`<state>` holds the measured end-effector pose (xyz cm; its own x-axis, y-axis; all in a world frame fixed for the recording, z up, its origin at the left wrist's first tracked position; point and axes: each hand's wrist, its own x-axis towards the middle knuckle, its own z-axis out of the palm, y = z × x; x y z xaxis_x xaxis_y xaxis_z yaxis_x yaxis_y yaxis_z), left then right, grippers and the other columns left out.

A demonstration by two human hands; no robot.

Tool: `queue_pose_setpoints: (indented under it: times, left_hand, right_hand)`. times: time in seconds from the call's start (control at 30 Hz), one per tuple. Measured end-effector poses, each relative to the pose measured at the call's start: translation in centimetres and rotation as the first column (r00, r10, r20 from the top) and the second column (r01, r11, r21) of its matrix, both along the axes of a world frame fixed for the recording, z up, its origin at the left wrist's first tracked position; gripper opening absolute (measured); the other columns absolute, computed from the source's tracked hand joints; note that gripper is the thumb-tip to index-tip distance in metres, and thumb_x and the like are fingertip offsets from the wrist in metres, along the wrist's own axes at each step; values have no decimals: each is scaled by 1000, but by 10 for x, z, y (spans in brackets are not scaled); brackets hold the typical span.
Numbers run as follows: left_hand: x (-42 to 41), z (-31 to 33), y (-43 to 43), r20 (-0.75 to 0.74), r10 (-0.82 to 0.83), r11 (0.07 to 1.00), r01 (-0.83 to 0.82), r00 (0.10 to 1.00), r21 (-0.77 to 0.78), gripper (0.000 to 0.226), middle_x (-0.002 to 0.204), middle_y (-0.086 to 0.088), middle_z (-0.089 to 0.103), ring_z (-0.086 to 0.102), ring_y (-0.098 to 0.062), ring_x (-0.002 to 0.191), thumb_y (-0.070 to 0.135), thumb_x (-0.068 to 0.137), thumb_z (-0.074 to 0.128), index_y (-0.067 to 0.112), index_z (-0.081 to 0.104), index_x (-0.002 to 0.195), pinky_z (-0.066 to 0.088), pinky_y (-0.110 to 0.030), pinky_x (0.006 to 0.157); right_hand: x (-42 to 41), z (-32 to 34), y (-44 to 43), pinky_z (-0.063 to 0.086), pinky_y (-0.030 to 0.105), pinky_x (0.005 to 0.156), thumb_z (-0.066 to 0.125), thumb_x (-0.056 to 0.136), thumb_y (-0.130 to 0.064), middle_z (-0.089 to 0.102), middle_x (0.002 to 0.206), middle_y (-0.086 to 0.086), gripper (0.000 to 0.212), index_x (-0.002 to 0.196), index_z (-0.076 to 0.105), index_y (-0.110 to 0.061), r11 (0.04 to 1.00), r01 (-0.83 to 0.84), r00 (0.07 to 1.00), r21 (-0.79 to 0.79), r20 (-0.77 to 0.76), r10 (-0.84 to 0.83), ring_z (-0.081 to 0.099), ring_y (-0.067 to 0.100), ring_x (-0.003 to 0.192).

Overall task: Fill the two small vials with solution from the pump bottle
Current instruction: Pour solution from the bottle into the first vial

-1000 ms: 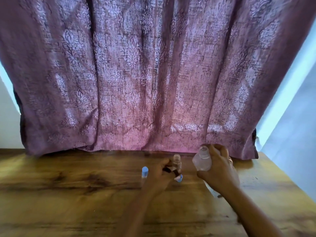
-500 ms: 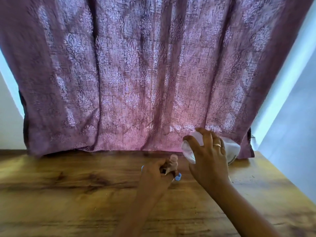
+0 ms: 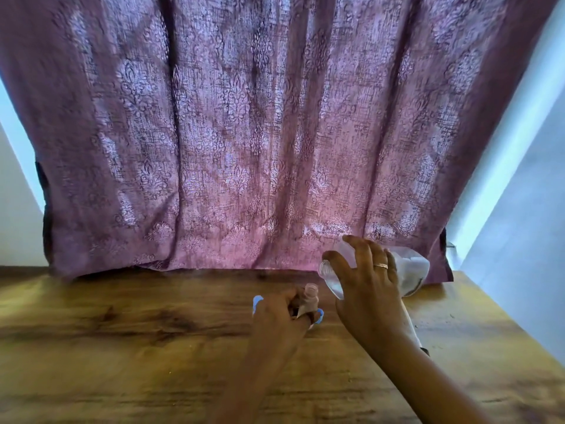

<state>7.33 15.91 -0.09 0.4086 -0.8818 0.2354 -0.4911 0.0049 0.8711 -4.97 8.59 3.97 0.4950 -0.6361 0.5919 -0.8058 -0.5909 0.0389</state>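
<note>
My left hand (image 3: 279, 318) grips a small clear vial (image 3: 309, 298) upright on the wooden table (image 3: 122, 347), its mouth uncapped. A loose blue cap (image 3: 319, 315) lies just right of that hand. A second vial with a blue cap (image 3: 257, 301) peeks out behind the hand's left side, mostly hidden. My right hand (image 3: 368, 289) holds the clear bottle (image 3: 409, 267) tipped on its side, its open neck pointing left, above and right of the vial's mouth. No pump head shows on the bottle. A ring sits on one finger.
A purple patterned curtain (image 3: 244, 133) hangs right behind the table's back edge. The table's right edge (image 3: 504, 325) runs diagonally near my right arm. Something pale and long (image 3: 411, 330) lies on the table under my right wrist, partly hidden.
My right hand has tipped the bottle from upright to nearly horizontal, its neck now toward the vial. My left hand has kept hold of the vial.
</note>
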Motion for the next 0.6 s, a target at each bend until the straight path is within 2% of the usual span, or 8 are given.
queue_pose_setpoints:
  times: [0.07, 0.1, 0.17, 0.23, 0.3, 0.4, 0.47, 0.6]
  left_hand:
    - [0, -8, -2, -43, -26, 999, 28, 999, 36, 29, 55, 42, 56, 57, 19, 62, 19, 82, 71, 36, 52, 68, 40, -11, 70]
    - [-1, -13, -2, -66, -34, 998, 37, 997, 52, 26, 57, 39, 58, 58, 17, 63, 20, 84, 68, 37, 54, 70, 41, -13, 69]
    - [-2, -25, -3, -96, -13, 997, 21, 995, 77, 20, 58, 27, 64, 60, 11, 62, 31, 89, 61, 35, 57, 70, 44, -14, 68]
    - [-1, -41, -4, -96, 25, 993, -14, 995, 115, 25, 55, 15, 63, 60, 5, 60, 35, 90, 59, 32, 56, 66, 45, -14, 61]
    - [-1, -55, -6, -69, 31, 986, -20, 997, 164, 21, 62, 12, 63, 63, -1, 67, 35, 89, 59, 30, 57, 69, 51, -21, 66]
    - [-2, -69, -7, -9, 24, 963, -20, 1000, 269, 9, 81, 10, 66, 65, -8, 80, 36, 87, 60, 27, 62, 87, 54, -30, 76]
    - [-4, -77, -8, 21, 10, 945, -16, 1000, 325, 16, 90, 8, 67, 65, -11, 85, 38, 85, 60, 28, 62, 98, 54, -33, 78]
    - [-7, -82, -6, 27, -32, 935, 21, 999, 354, 23, 105, 7, 67, 59, -9, 90, 40, 89, 55, 29, 59, 110, 47, -26, 79]
  right_hand:
    - [2, -8, 0, 38, 57, 99, 75, 50, -8, 48, 129, 12, 67, 111, 55, -27, 1000, 12, 1000, 3, 5, -12, 45, 41, 118]
    - [2, -13, -1, 39, 58, 98, 73, 50, -5, 49, 128, 12, 66, 110, 56, -26, 1000, 15, 1000, 2, 2, -15, 46, 41, 117]
    - [4, -26, -2, 39, 58, 96, 70, 49, -3, 51, 127, 12, 64, 108, 56, -25, 1000, 22, 1000, 4, -19, -22, 48, 42, 116]
    - [4, -41, -4, 41, 57, 94, 68, 50, 0, 50, 127, 11, 64, 107, 55, -25, 999, 42, 998, 18, -46, -41, 49, 41, 114]
    - [3, -56, -5, 41, 56, 93, 69, 50, 0, 50, 125, 11, 64, 107, 54, -27, 997, 66, 994, 36, -87, -63, 49, 40, 112]
    - [1, -78, -5, 44, 56, 92, 72, 49, -2, 54, 118, 14, 64, 105, 55, -27, 996, 79, 987, 52, -148, -70, 52, 42, 108]
    - [0, -89, -4, 45, 56, 90, 73, 46, -1, 56, 117, 14, 65, 103, 56, -26, 994, 87, 981, 67, -180, -74, 53, 42, 107]
    - [0, -99, -3, 46, 57, 89, 74, 40, 0, 57, 117, 13, 71, 103, 55, -25, 991, 87, 973, 98, -220, -64, 54, 43, 107]
